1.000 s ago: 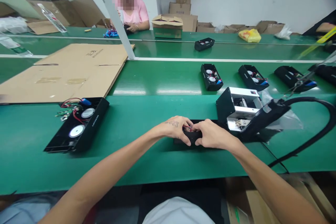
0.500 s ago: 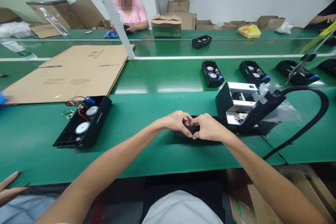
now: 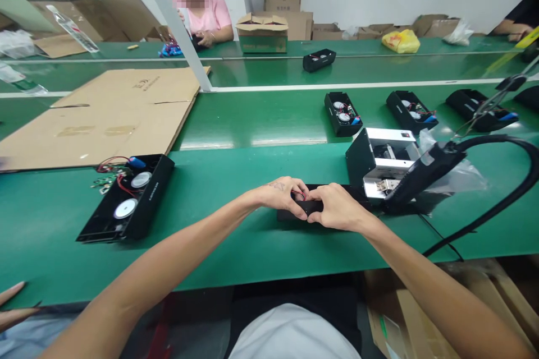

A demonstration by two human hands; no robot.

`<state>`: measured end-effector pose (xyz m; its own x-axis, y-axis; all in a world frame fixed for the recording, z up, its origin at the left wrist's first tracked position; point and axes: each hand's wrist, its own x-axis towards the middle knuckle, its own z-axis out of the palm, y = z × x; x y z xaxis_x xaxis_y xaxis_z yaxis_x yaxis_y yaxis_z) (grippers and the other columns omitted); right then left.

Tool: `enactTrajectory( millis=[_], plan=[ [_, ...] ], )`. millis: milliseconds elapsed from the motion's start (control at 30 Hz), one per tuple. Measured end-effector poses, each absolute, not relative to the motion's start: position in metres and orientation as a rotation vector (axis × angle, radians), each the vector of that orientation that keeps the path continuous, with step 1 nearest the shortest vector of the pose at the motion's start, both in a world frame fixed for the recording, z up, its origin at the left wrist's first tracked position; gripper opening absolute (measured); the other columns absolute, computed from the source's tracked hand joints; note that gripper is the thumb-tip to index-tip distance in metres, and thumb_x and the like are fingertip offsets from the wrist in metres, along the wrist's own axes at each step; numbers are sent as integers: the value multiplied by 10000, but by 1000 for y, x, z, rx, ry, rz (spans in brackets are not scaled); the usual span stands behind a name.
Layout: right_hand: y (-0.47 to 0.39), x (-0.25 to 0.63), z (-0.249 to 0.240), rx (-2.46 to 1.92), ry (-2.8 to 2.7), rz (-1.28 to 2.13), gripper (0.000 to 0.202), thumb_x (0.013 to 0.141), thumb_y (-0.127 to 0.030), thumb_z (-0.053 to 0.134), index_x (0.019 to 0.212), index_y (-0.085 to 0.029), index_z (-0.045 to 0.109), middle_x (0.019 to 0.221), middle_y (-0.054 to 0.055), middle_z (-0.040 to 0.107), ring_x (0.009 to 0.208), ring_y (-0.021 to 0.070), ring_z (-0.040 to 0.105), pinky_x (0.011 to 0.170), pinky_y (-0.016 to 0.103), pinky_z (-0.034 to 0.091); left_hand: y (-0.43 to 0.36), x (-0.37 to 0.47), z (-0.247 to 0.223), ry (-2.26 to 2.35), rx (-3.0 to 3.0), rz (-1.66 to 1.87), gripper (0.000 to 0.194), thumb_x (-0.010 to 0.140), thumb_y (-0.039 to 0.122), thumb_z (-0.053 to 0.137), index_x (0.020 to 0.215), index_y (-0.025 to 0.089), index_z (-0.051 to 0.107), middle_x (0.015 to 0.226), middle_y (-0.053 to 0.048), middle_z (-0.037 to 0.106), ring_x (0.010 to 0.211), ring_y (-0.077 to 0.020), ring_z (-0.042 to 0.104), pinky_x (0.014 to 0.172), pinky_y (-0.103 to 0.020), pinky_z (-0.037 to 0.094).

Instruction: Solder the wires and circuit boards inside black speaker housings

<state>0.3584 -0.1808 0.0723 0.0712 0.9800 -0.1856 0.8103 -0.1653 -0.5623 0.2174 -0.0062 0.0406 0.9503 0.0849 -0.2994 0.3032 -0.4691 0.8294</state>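
Observation:
Both my hands meet over a black speaker housing (image 3: 289, 214) lying on the green bench in front of me. My left hand (image 3: 281, 195) pinches at its top, where thin red wires show between the fingers. My right hand (image 3: 337, 208) presses down on the same housing from the right, thumb against the left thumb. Most of the housing is hidden under the hands. A second open black speaker housing (image 3: 128, 199), with two round drivers, red wires and a blue cell, lies to the left.
A black-and-white metal fixture box (image 3: 381, 165) and a black tool on a thick hose (image 3: 425, 174) stand just right of my hands. Flat cardboard (image 3: 105, 115) covers the left. More housings (image 3: 342, 114) ride the middle belt. A person in pink (image 3: 202, 11) works opposite. Another person's fingers (image 3: 10, 303) show at the lower left.
My hands stay on the housing with only small finger movements. The view has shifted slightly. The other person's fingers at the lower left have drawn back a little.

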Motion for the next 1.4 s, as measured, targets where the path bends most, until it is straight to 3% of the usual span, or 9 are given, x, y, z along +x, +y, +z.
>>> enactTrajectory(
  millis=[167, 267, 333, 467, 567, 667, 833, 1100, 1400],
  plan=[
    [-226, 352, 83, -1892, -1686, 416, 351, 918, -179, 765, 1259, -260, 764, 1158, 80, 790, 1105, 265, 709, 981, 420, 536, -32, 197, 42, 221, 2203, -117, 291, 700, 375, 985, 909, 245, 830, 1257, -23, 755, 1271, -301, 671, 1023, -377, 531],
    [-266, 366, 79, -1684, -1134, -263, 255, 918, -207, 793, 1165, -264, 764, 1079, 70, 764, 1013, 274, 723, 929, 458, 576, -59, 176, 32, 154, 2369, 16, 185, 727, 260, 976, 831, 251, 824, 1291, -33, 752, 1538, -416, 435, 1202, -577, 373],
    [-286, 385, 70, -1584, -748, -632, 356, 892, -277, 830, 1232, -229, 737, 1128, 96, 735, 1047, 303, 723, 929, 493, 581, -74, 163, 21, 80, 2546, 159, 134, 787, 236, 943, 841, 250, 821, 1285, -41, 761, 1567, -428, 397, 1218, -631, 308],
    [-296, 427, 51, -1806, -571, -334, 622, 941, -486, 767, 1477, -213, 609, 1442, 178, 665, 1295, 358, 677, 1102, 593, 524, -85, 152, 2, 55, 2682, 324, 116, 825, 219, 909, 866, 250, 805, 1277, -28, 770, 1562, -410, 426, 1228, -623, 259],
    [-288, 440, 43, -1771, -503, 44, 510, 850, -507, 860, 1239, -207, 722, 1165, 114, 791, 1064, 302, 760, 1029, 541, 573, -83, 154, -1, 56, 2667, 353, 146, 805, 248, 928, 869, 257, 797, 1266, -15, 770, 1551, -407, 446, 1216, -610, 270],
    [-281, 435, 35, -1620, -477, 81, 470, 731, -436, 943, 1074, -217, 709, 897, 13, 758, 806, 218, 727, 824, 415, 608, -80, 156, 1, 56, 2663, 370, 154, 784, 268, 933, 824, 247, 786, 1236, -22, 773, 1534, -410, 467, 1205, -593, 306],
    [-280, 418, 31, -1523, -554, 217, 251, 901, -387, 800, 1029, -223, 660, 598, -79, 594, 479, 145, 562, 535, 321, 483, -80, 156, 1, 67, 2685, 375, 136, 799, 241, 907, 803, 248, 771, 1239, -15, 776, 1536, -401, 474, 1203, -586, 324],
    [-275, 443, 97, -1236, -484, -323, 515, 868, -289, 842, 1314, -240, 590, 608, -124, 641, 475, 121, 543, 611, 314, 520, -95, 160, -4, 218, 2652, 451, 177, 706, 180, 912, 740, 259, 757, 1215, 10, 774, 1476, -408, 522, 1137, -561, 359],
    [-253, 451, 89, -1527, -644, -71, 338, 878, -404, 825, 1077, -245, 603, 556, -109, 605, 431, 145, 543, 526, 319, 475, -99, 161, -8, 278, 2603, 459, 193, 669, 159, 911, 742, 262, 766, 1220, 8, 765, 1472, -406, 512, 1162, -569, 321]
  ],
)
